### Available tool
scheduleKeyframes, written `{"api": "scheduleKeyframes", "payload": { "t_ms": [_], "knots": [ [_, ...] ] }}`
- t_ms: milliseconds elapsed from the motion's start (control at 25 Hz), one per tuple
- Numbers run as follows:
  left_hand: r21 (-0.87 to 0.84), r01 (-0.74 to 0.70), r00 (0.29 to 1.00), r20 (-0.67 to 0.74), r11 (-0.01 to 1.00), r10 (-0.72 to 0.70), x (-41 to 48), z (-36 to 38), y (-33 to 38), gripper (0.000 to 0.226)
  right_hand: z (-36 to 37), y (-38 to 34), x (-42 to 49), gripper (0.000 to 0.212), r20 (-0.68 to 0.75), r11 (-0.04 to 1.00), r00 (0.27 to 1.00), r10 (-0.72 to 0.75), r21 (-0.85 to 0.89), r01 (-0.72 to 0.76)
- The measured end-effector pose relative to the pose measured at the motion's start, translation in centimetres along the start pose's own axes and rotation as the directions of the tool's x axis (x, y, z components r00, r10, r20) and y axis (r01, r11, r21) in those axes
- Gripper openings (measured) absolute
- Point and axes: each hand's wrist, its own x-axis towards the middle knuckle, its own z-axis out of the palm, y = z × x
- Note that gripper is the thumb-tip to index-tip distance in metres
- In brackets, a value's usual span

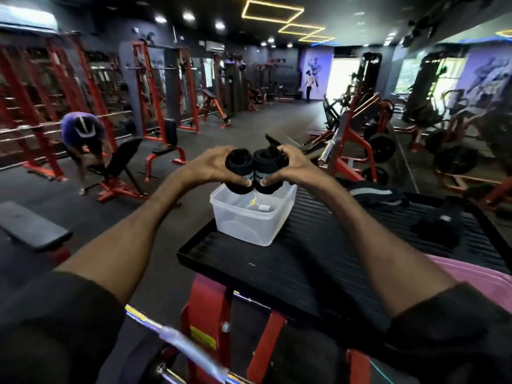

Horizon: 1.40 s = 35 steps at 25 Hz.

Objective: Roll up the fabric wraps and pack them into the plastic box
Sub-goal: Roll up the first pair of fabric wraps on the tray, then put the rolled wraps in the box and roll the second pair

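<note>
Two rolled black fabric wraps hang side by side just above the clear plastic box (250, 220). My left hand (214, 164) grips the left roll (238, 169), thumb underneath. My right hand (291, 166) grips the right roll (267, 170), which shows a grey band. The box stands open on the black ribbed platform (318, 261), with a small item lying on its bottom. Another black wrap with a grey stripe (376, 195) lies unrolled on the platform to the right. A dark fabric bundle (440, 231) sits nearer to me on the right.
The platform rests on a red steel frame (210, 309). A chrome barbell (177, 342) crosses the bottom of the view. A pink cloth (476, 275) lies at the platform's right edge. Benches and red racks fill the gym floor; a person (81, 134) bends at a bench on the left.
</note>
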Motion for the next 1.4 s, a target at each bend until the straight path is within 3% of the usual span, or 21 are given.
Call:
{"api": "scheduleKeyframes", "payload": {
  "t_ms": [240, 400, 480, 640, 800, 880, 960, 1080, 1160, 1200, 1280, 1400],
  "knots": [
    [-0.086, 0.044, 0.973, 0.229, 0.995, -0.023, 1.9, -0.2, -5.5, 0.039, 2.4, 0.8, 2.5, 0.051, 0.151, 0.985, 0.98, 0.131, -0.129, -0.112],
    [-0.008, 0.008, 0.902, 0.431, 1.0, -0.004, 4.9, 1.6, -9.2, 0.035, 3.8, 2.5, 4.5, 0.037, 0.34, 0.908, 0.909, 0.241, -0.41, -0.088],
    [0.063, 0.097, 0.878, 0.464, 0.993, -0.115, 6.1, 2.5, -10.2, 0.047, 4.3, 2.9, 5.2, 0.037, 0.352, 0.848, 0.888, 0.297, -0.525, -0.076],
    [0.257, 0.094, 0.725, 0.644, 0.962, -0.244, 8.5, 2.7, -9.8, 0.084, 4.6, 3.0, 6.3, 0.081, 0.356, 0.696, 0.817, 0.453, -0.714, -0.074],
    [0.521, -0.004, 0.556, 0.711, 0.854, -0.431, 9.6, 3.4, -9.0, 0.058, 5.6, 2.9, 6.8, 0.064, 0.407, 0.608, 0.726, 0.554, -0.794, -0.018],
    [0.535, -0.013, 0.507, 0.732, 0.845, -0.456, 9.8, 4.0, -9.1, 0.046, 6.1, 3.2, 7.0, 0.057, 0.443, 0.62, 0.691, 0.571, -0.785, -0.009],
    [0.499, 0.006, 0.514, 0.742, 0.867, -0.43, 9.8, 4.1, -9.7, 0.042, 6.6, 3.2, 6.8, 0.054, 0.443, 0.638, 0.7, 0.561, -0.769, -0.025],
    [0.466, 0.07, 0.53, 0.732, 0.882, -0.429, 9.1, 4.0, -9.4, 0.04, 6.6, 3.1, 6.6, 0.069, 0.453, 0.617, 0.677, 0.58, -0.787, -0.002],
    [0.415, 0.18, 0.567, 0.697, 0.892, -0.439, 8.7, 4.0, -9.0, 0.056, 6.4, 2.7, 6.5, 0.068, 0.497, 0.637, 0.655, 0.569, -0.771, 0.031],
    [0.396, 0.221, 0.605, 0.661, 0.891, -0.444, 8.3, 3.9, -8.6, 0.064, 6.1, 2.4, 6.4, 0.065, 0.518, 0.667, 0.655, 0.55, -0.744, 0.029],
    [0.316, 0.221, 0.721, 0.585, 0.923, -0.372, 8.2, 3.7, -8.2, 0.053, 5.3, 1.9, 6.3, 0.054, 0.535, 0.754, 0.702, 0.47, -0.657, -0.004],
    [0.04, 0.002, 0.906, 0.423, 0.999, -0.019, 7.9, 4.5, -6.3, 0.052, 2.9, 1.8, 5.2, 0.031, 0.426, 0.872, 0.875, 0.228, -0.489, 0.011]
  ]
}}
